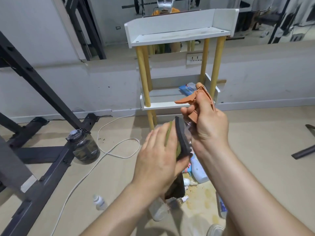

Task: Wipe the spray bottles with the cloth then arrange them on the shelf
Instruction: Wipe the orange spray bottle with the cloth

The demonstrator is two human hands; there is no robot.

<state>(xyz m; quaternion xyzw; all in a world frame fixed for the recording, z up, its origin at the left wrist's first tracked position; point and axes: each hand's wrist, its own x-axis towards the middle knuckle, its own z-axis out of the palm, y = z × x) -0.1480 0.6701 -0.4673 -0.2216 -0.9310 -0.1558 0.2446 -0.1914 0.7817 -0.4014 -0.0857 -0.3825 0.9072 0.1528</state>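
On the floor at the far left, a dark water jug (84, 147) is standing by a black metal frame (39, 89). Moving right, the left hand (156, 159) is pressing the cloth (182, 138) against the bottle's side, its fingers (167, 133) lying fairly flat along it; the thumb is hidden. The right hand (208, 128) is gripping the spray bottle (204, 92) round its neck, holding it in the air in front of the shelf (177, 37). The wiping step looks to be under way. Next, the bottle likely needs turning so the cloth reaches every side, then standing upright on a shelf tier. More bottles, a blue bottle (198, 169) among them, are lying on the floor below, apparently waiting.
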